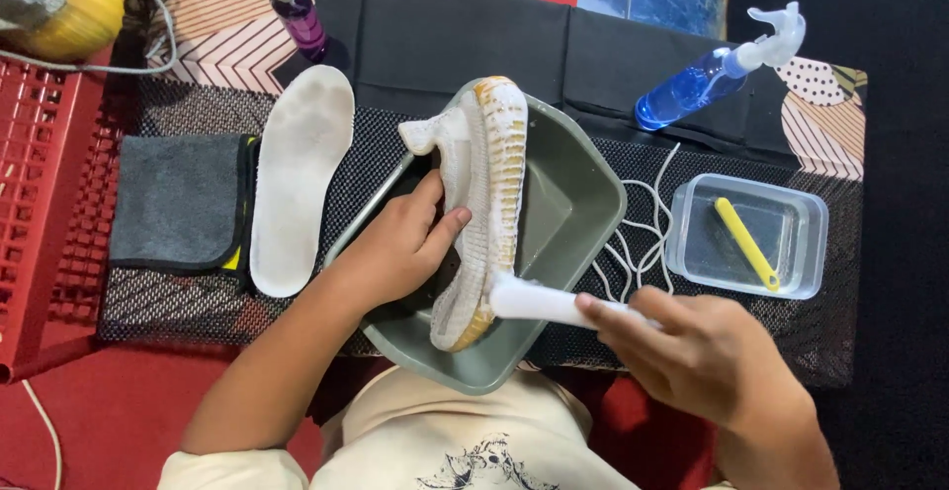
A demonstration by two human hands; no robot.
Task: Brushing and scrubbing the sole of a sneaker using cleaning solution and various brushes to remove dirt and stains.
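A white knit sneaker (484, 183) with a yellowish sole lies on its side over a grey-green basin (578, 203), covered in foam. My left hand (395, 248) grips the shoe's upper from the left, thumb against its side. A white brush (534, 302) is held in my right hand (692, 352), its head pressed against the sole near the shoe's lower end.
A white insole (297, 178) and a folded grey cloth (178, 198) lie left of the basin. White laces (633, 233) sit beside a clear tub (746, 238) holding a yellow brush. A blue spray bottle (717, 70) and a purple bottle (297, 10) stand behind. Red crate (35, 174) at left.
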